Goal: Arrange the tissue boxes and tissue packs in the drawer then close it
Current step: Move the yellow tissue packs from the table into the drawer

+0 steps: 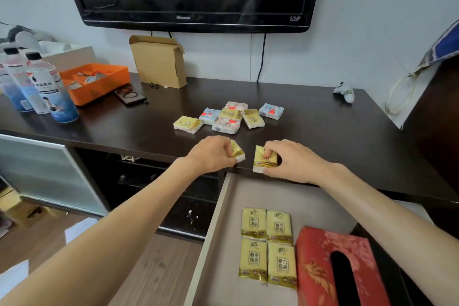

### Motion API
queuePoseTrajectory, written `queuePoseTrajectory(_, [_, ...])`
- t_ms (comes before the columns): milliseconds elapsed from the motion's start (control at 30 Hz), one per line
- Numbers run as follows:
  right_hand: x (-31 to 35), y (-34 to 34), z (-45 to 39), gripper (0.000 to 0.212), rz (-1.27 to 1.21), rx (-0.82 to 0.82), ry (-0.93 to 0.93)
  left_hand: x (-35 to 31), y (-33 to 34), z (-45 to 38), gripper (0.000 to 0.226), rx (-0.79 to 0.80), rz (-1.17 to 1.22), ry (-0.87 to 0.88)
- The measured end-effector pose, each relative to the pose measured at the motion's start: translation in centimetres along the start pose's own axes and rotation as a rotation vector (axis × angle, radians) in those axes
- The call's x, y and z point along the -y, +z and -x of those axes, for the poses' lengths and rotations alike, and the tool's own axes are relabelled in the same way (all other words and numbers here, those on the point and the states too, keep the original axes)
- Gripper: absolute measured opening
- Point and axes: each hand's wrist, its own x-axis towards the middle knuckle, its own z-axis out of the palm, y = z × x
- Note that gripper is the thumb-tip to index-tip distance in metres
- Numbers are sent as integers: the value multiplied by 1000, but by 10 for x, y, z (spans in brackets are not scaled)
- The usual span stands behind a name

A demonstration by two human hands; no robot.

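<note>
1. Head view, hands: my left hand (213,154) is pinched closed on a yellow pack (238,151). My right hand (293,160) is closed on a second yellow pack (263,159), one finger on top. Both packs sit at the surface (323,131) front edge, just above the open drawer (248,194).
2. Same view, drawer: four yellow packs (267,246) in a tidy two-by-two, red box (332,268) touching them on the right.
3. Same view, surface: loose pile (231,117) of blue, pink and yellow packs further back, not yet stowed.
4. Risks, my guess:
   - Slick wrap, light pinch: a pack could slip and fall to the floor left of the drawer.
   - Dropping in carelessly could knock the grid askew.
   - Stacking packs too high may stop the drawer from closing.
</note>
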Motion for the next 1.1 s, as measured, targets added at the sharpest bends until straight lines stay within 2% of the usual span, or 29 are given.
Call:
queuePoseTrajectory(233, [10,-1,35,36,-210,-103,112,-8,1,31,24,-48,75,15])
queuePoseTrajectory(367, [27,0,82,40,-394,-123,123,-11,1,81,31,-58,266,123])
queuePoseTrajectory(433, [38,4,109,42,-358,-29,115,-14,6,111,35,18,331,170])
queuePoseTrajectory(567, [57,24,157,52,-249,185,62,-18,26,163,44,310,344,225])
queuePoseTrajectory(667, [65,39,182,54,-181,268,4,-21,47,188,50,460,396,245])
queuePoseTrajectory(833, [72,57,195,51,-19,304,-144,-15,75,203,64,435,177,373])
queuePoseTrajectory(1000, [76,63,193,55,23,299,-136,-18,88,199,64,374,2,597])
queuePoseTrajectory(1100, [76,63,190,60,25,344,-127,-17,92,200,62,340,-128,664])
